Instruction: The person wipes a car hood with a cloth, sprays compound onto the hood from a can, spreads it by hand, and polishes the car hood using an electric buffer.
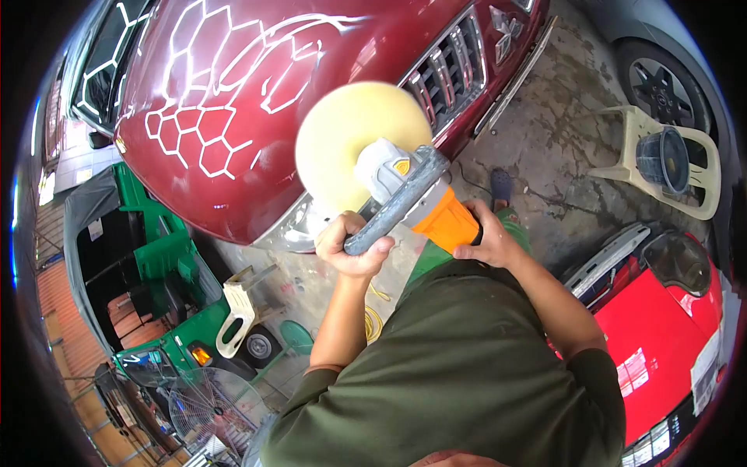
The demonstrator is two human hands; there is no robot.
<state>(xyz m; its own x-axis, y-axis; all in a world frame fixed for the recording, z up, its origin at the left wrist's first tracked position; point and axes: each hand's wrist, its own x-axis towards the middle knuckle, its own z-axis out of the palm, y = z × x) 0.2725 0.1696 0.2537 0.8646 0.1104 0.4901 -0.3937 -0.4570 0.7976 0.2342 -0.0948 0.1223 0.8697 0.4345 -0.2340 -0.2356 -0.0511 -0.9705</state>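
Observation:
Both of my hands hold a polisher with an orange body (pixel 445 222) and a grey head. My left hand (pixel 354 245) is wrapped round its dark loop handle (pixel 397 204). At the rear end of the body, my right hand (pixel 494 240) grips the machine. The round yellow polishing pad (pixel 327 136) faces the dark red car's hood (pixel 210 101), near the headlight (pixel 299 226) and grille (pixel 447 68). Its outline looks smooth and slightly smeared. I cannot tell whether the pad touches the paint.
A beige plastic chair (pixel 615 144) with a dark bucket (pixel 661 159) stands on the right, beside a grey car's wheel (pixel 665 89). A bright red car panel (pixel 646 342) is at lower right. Left are a green vehicle (pixel 167 268), another chair (pixel 239 307), a fan (pixel 214 405) and yellow cord (pixel 373 323).

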